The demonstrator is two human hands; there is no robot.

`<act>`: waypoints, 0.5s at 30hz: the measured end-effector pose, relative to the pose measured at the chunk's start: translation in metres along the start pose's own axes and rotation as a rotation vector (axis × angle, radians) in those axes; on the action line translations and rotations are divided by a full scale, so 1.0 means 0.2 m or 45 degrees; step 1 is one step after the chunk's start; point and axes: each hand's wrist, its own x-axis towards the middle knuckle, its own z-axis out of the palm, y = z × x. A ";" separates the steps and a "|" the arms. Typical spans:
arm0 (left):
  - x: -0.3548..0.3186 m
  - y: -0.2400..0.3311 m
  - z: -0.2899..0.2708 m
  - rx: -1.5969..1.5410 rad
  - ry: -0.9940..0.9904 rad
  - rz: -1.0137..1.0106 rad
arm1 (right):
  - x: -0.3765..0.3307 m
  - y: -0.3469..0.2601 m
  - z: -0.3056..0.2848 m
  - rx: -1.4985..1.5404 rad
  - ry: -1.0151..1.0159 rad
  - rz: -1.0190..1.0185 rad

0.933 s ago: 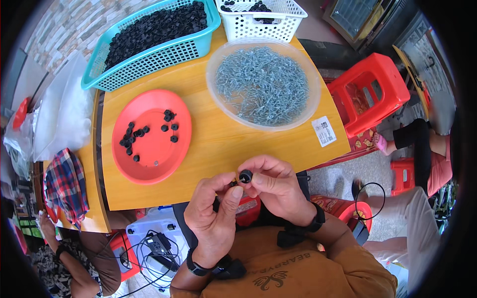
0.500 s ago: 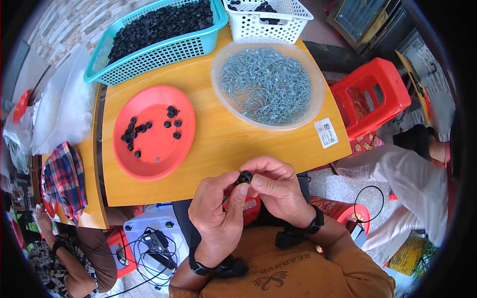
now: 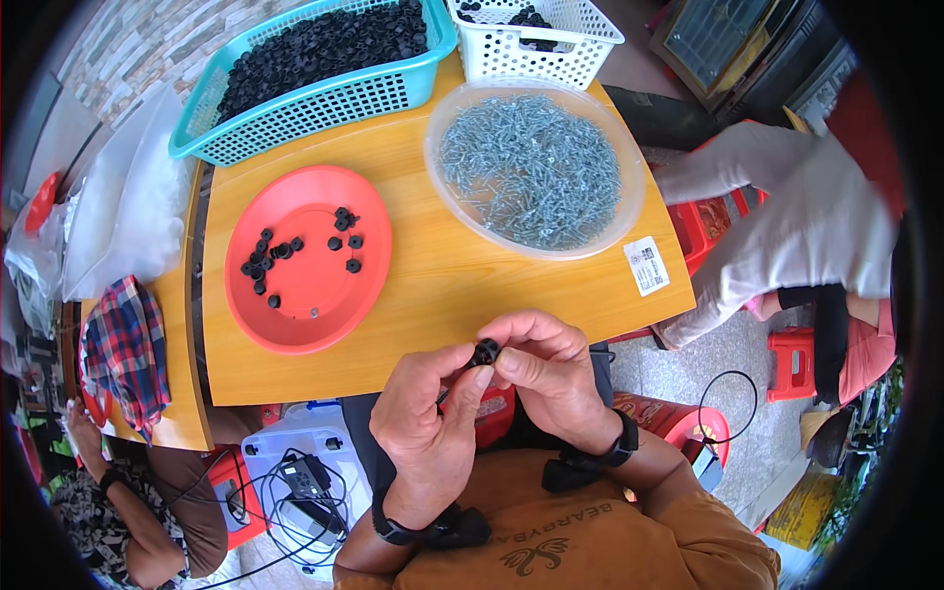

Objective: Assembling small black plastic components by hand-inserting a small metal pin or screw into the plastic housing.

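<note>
A small round black plastic part (image 3: 484,353) is pinched between both hands just off the table's front edge. My left hand (image 3: 429,408) grips it with thumb and forefinger. From the other side, my right hand (image 3: 551,369) closes its thumb and fingertips on the same part. Whether a screw is in it I cannot tell. Left of my hands, a red round plate (image 3: 334,305) on the table holds several similar black parts (image 3: 280,251). Beyond my hands stands a clear round tub (image 3: 438,187) filled with silvery screws (image 3: 536,167).
At the back are a teal basket (image 3: 324,103) heaped with black parts and a white basket (image 3: 541,59). A printed label (image 3: 646,266) lies near the table's right edge. Someone in pale trousers (image 3: 767,221) is beside that edge; another person's arm (image 3: 133,521) shows at lower left.
The person in pale trousers at the right has moved in closer to the table, covering much of the red stool. My hands keep nearly the same hold on the black part.
</note>
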 end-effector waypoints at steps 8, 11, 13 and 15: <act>0.00 0.02 -0.01 -0.120 -0.038 -0.122 | -0.01 0.00 0.02 -0.165 0.030 -0.171; 0.00 0.02 -0.01 -0.215 -0.028 -0.194 | -0.01 -0.01 0.01 -0.066 0.032 -0.079; 0.00 0.02 -0.01 -0.181 -0.049 -0.203 | -0.01 0.00 0.00 0.034 0.018 0.006; 0.00 0.02 -0.01 -0.173 -0.049 -0.207 | -0.01 -0.01 0.00 0.054 0.021 0.013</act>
